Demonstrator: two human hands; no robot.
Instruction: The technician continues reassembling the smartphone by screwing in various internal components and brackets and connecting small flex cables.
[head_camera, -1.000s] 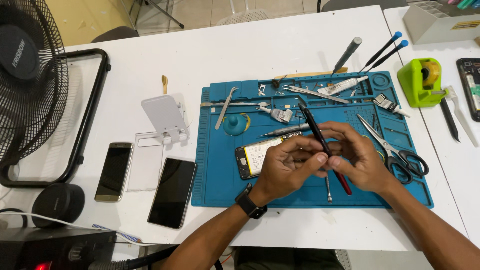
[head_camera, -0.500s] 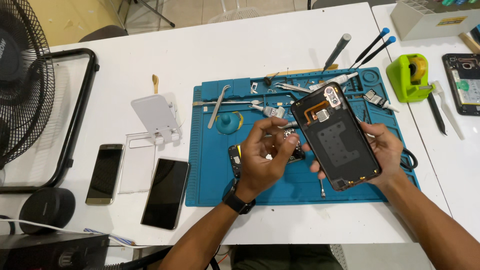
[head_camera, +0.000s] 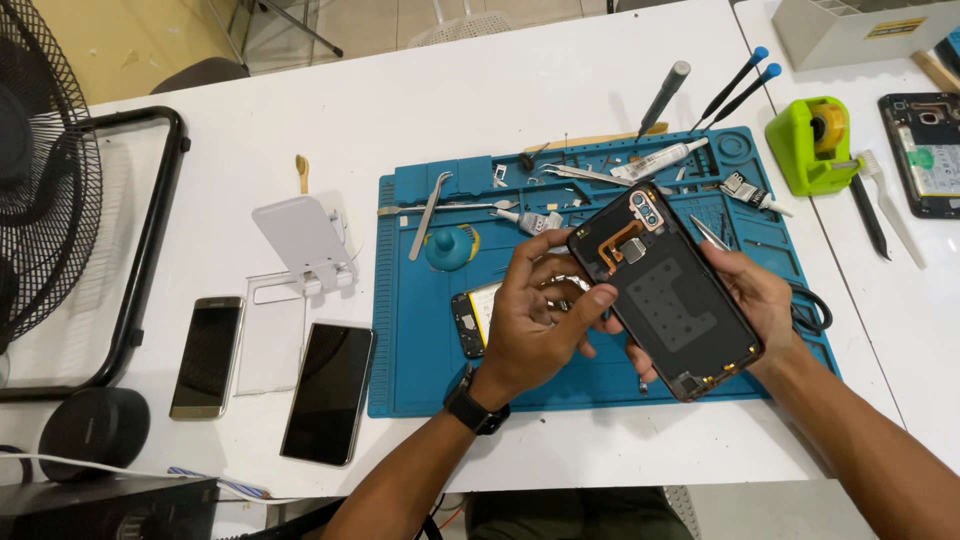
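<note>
Now back cover (head_camera: 672, 300) between hands — right (head_camera: 752, 296) cradling, left (head_camera: 535, 320) touching edge.

A white table (head_camera: 480, 110) carries a blue mat (head_camera: 420, 350), two phones (head_camera: 328, 392), and a green tape dispenser (head_camera: 812, 145).

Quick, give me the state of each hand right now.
Left hand: fingers curled, pinching at the edge of the black phone back cover; whether it holds anything small cannot be told.
Right hand: holds the cover from behind.

opened phone (head_camera: 473, 322): mostly behind left hand (head_camera: 540, 325) | fan (head_camera: 45, 200): cut by left edge
</note>
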